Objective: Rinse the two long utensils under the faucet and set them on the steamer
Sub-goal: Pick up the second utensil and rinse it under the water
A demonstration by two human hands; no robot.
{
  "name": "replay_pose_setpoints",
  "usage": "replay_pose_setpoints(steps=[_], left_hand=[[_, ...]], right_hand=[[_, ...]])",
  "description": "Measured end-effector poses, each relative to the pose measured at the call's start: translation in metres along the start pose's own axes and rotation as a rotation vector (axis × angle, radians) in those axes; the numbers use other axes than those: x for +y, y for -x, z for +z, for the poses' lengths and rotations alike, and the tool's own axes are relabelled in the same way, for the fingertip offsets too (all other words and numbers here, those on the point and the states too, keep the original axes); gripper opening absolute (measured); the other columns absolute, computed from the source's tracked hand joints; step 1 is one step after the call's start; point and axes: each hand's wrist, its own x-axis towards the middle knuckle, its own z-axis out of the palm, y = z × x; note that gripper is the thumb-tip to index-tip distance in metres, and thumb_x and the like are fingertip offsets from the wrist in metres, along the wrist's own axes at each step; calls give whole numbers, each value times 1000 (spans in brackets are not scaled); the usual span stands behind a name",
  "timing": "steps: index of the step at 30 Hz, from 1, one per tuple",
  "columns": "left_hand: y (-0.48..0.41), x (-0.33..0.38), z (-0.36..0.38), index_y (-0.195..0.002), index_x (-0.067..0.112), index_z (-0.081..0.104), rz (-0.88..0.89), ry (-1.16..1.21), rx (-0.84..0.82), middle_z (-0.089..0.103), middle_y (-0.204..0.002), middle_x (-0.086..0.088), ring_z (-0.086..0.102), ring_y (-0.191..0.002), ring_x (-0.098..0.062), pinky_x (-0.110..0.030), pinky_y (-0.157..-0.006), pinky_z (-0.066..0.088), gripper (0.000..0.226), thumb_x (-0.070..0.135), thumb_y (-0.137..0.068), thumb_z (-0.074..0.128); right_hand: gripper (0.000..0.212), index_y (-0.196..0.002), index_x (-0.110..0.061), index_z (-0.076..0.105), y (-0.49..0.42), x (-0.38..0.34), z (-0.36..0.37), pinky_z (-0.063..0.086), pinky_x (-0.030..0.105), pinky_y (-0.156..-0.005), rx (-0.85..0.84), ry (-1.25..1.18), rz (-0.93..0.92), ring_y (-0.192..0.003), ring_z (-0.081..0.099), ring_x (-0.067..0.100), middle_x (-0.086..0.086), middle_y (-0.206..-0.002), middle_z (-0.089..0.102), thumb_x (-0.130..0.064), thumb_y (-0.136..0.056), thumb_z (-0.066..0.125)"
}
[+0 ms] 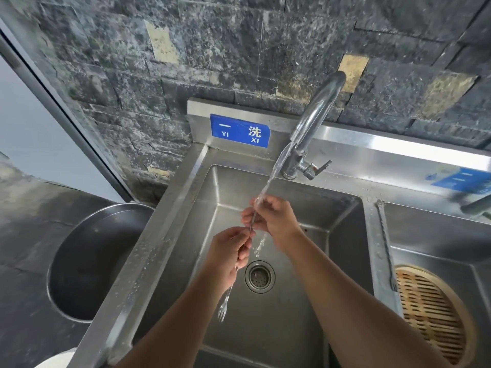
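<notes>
A long thin metal fork (224,305) slants over the left sink basin (300,301), prongs down near the front. My left hand (229,252) pinches its middle and my right hand (273,220) grips its upper end, where the stream from the faucet (316,115) strikes. A second long twisted fork (385,245) lies on the divider between the basins, its prongs resting at the edge of the round bamboo steamer (430,312) in the right basin.
The drain strainer (259,276) sits in the basin floor under my hands. The faucet lever (320,166) points right. A large dark metal pot (93,261) stands left of the sink. A blue label (239,131) is on the backsplash.
</notes>
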Motion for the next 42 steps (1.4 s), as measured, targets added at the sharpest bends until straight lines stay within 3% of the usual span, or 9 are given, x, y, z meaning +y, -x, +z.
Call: replay_pose_setpoints(steps=[7, 12, 15, 18, 24, 28, 31, 37, 42], left_hand=[[0, -1, 0, -88, -1, 64, 11, -10, 1, 52, -58, -3, 38, -44, -10, -19, -37, 22, 10, 2, -94, 56], [0, 2, 1, -81, 6, 62, 140, -111, 16, 53, -58, -5, 41, -44, -12, -20, -40, 26, 13, 4, -94, 59], [-3, 3, 3, -79, 8, 61, 156, -136, 38, 50, -56, -4, 39, -43, -11, -19, -39, 25, 14, 2, -91, 59], [-3, -1, 5, -77, 8, 59, 163, -140, 55, 49, -52, -1, 36, -42, -10, -17, -38, 24, 15, 0, -89, 59], [-3, -5, 6, -73, 10, 58, 183, -136, 70, 48, -51, -1, 33, -39, -10, -16, -39, 22, 19, -1, -89, 59], [-4, -5, 6, -70, 12, 60, 196, -127, 78, 49, -52, -2, 31, -39, -10, -16, -40, 22, 23, 0, -90, 59], [-6, -5, 5, -66, 16, 58, 176, -103, 93, 47, -52, -3, 31, -41, -11, -17, -40, 22, 29, 2, -91, 58], [-8, 0, 12, -69, 16, 56, 176, -122, 20, 47, -54, 1, 31, -40, -10, -17, -38, 20, 26, 3, -91, 52], [-16, 17, 17, -75, 19, 61, 188, -110, -50, 36, -56, 3, 25, -42, -10, -18, -37, 18, 34, 14, -103, 41]], right_hand=[[39, -93, 0, 65, 1, -2, 7, 60, 33, -56, 79, -86, 65, -67, 75, 31, 16, -75, 76, -17, -108, 34], [27, -104, -12, 67, 7, -2, 2, 57, 32, -63, 46, -68, -25, -71, 72, 22, 4, -83, 76, -18, -106, 41], [21, -119, -11, 59, 7, -4, 0, 59, 35, -66, 0, -102, -92, -69, 69, 22, 8, -85, 72, -2, -100, 52], [20, -108, -6, 60, 7, -5, 3, 60, 35, -64, 14, 35, -124, -64, 70, 21, 12, -79, 71, 7, -97, 51], [23, -96, -4, 64, 2, -5, 7, 57, 30, -50, 157, 43, -15, -58, 73, 29, 12, -67, 74, -6, -102, 41], [22, -107, -3, 62, 2, -6, 4, 60, 33, -58, 91, -16, -4, -62, 73, 27, 11, -75, 77, -14, -105, 43], [15, -110, -9, 59, 5, -5, 6, 63, 36, -67, 10, 71, -58, -69, 74, 26, 10, -82, 77, -1, -99, 52], [29, -99, -5, 61, -8, -19, 9, 60, 36, -55, 130, 100, -22, -61, 74, 31, 14, -74, 76, -14, -105, 34], [26, -105, -12, 63, -7, -19, 5, 59, 29, -62, 47, 49, -73, -68, 73, 20, 5, -79, 77, -15, -108, 37]])
